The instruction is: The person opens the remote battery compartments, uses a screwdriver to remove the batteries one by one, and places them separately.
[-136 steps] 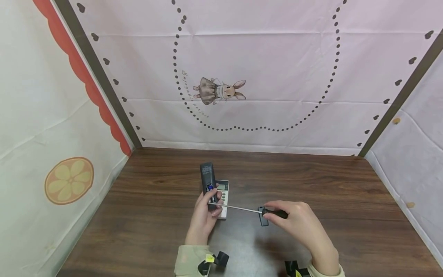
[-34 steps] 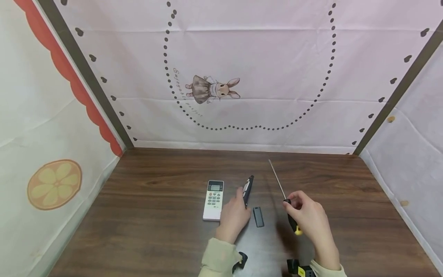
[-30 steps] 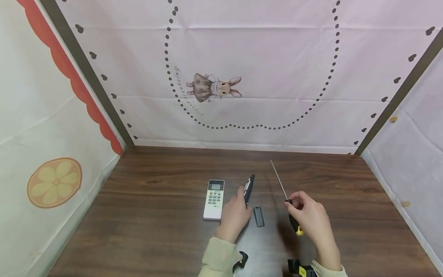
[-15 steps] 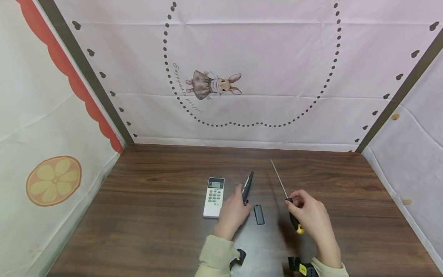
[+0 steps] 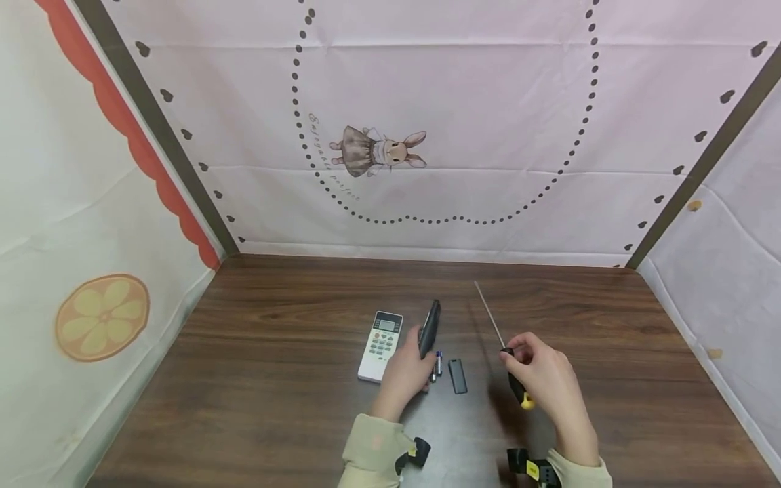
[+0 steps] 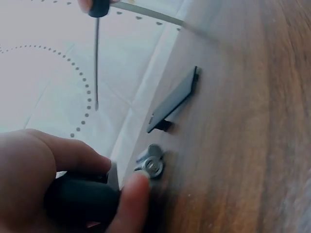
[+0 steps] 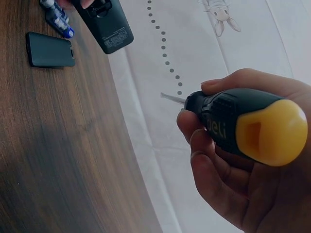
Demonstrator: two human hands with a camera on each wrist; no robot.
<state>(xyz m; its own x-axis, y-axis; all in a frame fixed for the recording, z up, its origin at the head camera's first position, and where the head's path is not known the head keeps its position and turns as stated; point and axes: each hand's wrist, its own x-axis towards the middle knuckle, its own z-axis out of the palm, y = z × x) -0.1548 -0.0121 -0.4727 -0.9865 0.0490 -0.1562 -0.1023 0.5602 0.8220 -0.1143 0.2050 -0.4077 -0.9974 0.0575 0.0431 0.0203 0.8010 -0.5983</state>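
My left hand [image 5: 404, 371] grips a black remote control [image 5: 430, 328] tilted on its edge; its back faces the right wrist view, where the battery bay [image 7: 99, 8] shows. Two batteries [image 5: 436, 364] with blue ends lie on the table close beside that hand. Just to their right is the remote's dark battery cover [image 5: 457, 376]. My right hand [image 5: 543, 371] pinches a screwdriver [image 7: 243, 121] by its black and yellow handle, the thin shaft pointing up and away from me, above the table.
A white remote control [image 5: 381, 346] with a small screen lies left of my left hand, partly behind it. The wooden table [image 5: 256, 400] ends at a white printed cloth [image 5: 488, 163] at the back, with similar cloth on both sides.
The batteries have come out of the black remote onto the table. My left hand with the remote has shifted slightly left, and the white remote has turned a little. The right hand stays nearly still lately.
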